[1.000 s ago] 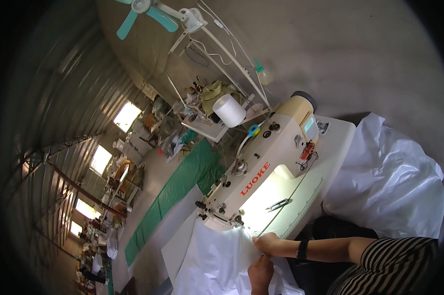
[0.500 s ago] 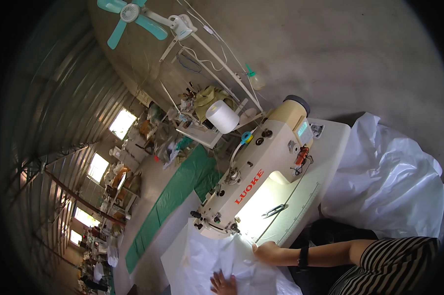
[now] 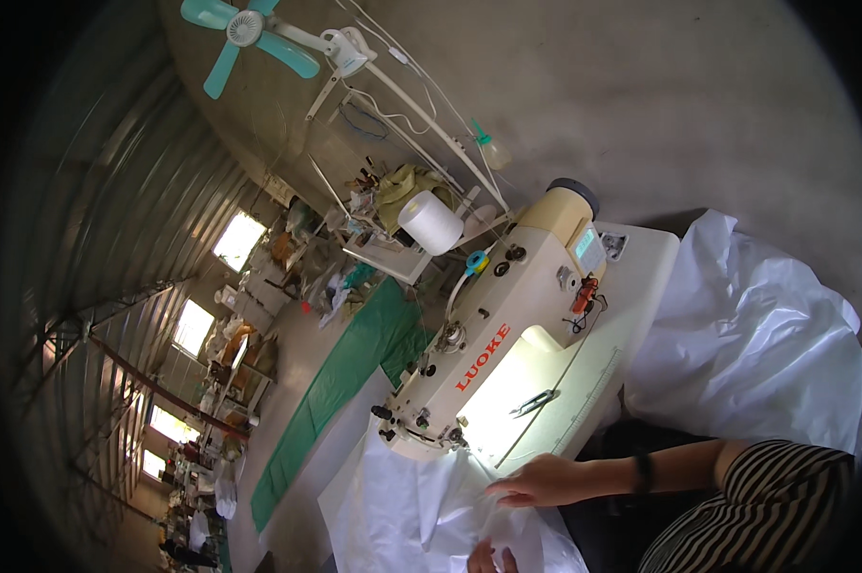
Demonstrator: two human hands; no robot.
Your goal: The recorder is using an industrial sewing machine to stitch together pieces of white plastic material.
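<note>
White glossy sheeting [image 3: 402, 511] lies under the head of a cream sewing machine [image 3: 488, 353] and spreads toward me. My right hand [image 3: 536, 480] is over the sheeting, just in front of the lit needle area, with its fingers stretched out to the left and slightly apart. At the lower edge, my left hand [image 3: 491, 557] shows only its fingers, which are spread against the sheeting; the rest of it is cut off. Thread snips [image 3: 534, 403] lie on the machine bed beside the needle area, touched by neither hand.
More white sheeting [image 3: 746, 325] is heaped at the right of the machine table. Behind the machine stand a white thread cone [image 3: 431, 222] and a fan [image 3: 245, 29] on a pole. A green sheet [image 3: 331, 401] lies along the left. A red-handled tool [image 3: 584, 296] rests against the machine.
My right hand, closed near the needle before, has opened and drawn slightly toward me. My left hand has slid right and nearer the lower edge. The sheeting is more rumpled.
</note>
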